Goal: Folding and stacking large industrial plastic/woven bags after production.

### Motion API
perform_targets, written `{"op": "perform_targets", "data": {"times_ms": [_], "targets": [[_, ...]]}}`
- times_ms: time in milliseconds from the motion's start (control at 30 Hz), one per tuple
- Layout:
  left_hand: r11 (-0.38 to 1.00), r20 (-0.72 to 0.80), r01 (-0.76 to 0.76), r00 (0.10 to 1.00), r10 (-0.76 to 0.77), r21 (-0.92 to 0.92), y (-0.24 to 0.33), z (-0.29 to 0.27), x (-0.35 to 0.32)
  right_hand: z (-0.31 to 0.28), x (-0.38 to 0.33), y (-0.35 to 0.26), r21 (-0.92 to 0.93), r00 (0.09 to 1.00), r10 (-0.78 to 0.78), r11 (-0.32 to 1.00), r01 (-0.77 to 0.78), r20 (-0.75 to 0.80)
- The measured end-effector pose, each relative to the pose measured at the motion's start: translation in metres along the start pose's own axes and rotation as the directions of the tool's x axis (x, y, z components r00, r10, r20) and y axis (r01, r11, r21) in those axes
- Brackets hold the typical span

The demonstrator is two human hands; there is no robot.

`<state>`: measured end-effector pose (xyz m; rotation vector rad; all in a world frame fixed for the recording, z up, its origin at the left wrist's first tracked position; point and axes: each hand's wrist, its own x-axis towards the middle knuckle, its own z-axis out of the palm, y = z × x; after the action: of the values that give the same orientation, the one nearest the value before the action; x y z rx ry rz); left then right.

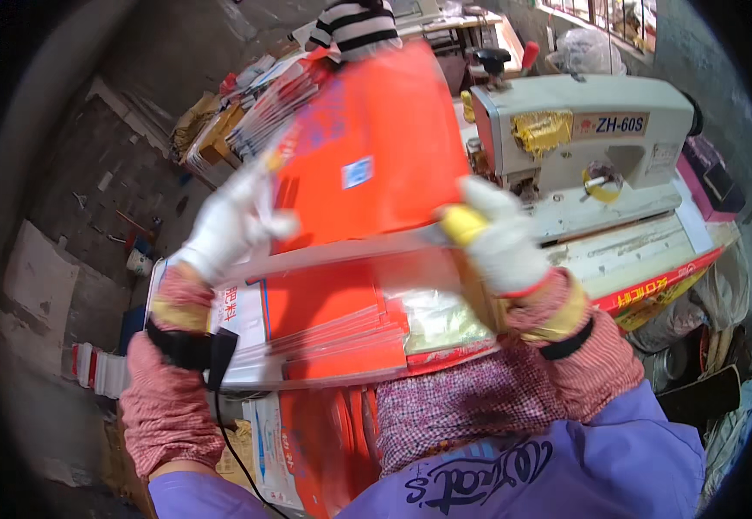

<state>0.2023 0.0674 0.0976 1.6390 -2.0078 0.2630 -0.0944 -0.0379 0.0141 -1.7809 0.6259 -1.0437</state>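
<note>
- With my left hand [229,223], left of centre in the frame, I am gripping the lower left corner of a red bag [384,130]; my fingers are closing around its edge, though blur is hiding their exact bend.
- With my right hand [507,246], right of centre, I am pinching its lower right corner, thumb in front.
- The bag is filling the upper middle, tilting above a red stack [328,298].
- A sewing machine [557,160] is standing at upper right.

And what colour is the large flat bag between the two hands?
The bag is mainly orange-red; the head view shows it best.
</note>
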Motion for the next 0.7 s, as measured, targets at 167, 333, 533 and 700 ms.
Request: {"op": "perform_targets", "data": {"times_ms": [167, 333, 533, 700], "targets": [[0.683, 0.353, 0.245, 0.709, -0.61, 0.688, -0.043, 0.04, -0.051, -0.075, -0.012, -0.008, 0.169, 0.894, -0.056, 0.975, 0.145, -0.444], [0.697, 0.505, 0.606, 0.494, -0.708, 0.384, -0.048, 0.039, -0.059, -0.094, -0.027, 0.003, 0.08, 0.934, -0.175, 0.975, 0.209, -0.311], [0.865, 0.456, 0.5, 0.76, -0.464, 0.047, 0.015, 0.039, -0.072, -0.113, -0.08, 0.077, -0.315, 1.0, 0.014, 0.949, -0.009, 0.014], [0.869, 0.563, 0.495, 0.722, -0.402, -0.014, 0.079, 0.015, -0.119, -0.026, -0.084, 0.07, 0.013, 0.98, -0.197, 0.98, 0.197, 0.033]]}}
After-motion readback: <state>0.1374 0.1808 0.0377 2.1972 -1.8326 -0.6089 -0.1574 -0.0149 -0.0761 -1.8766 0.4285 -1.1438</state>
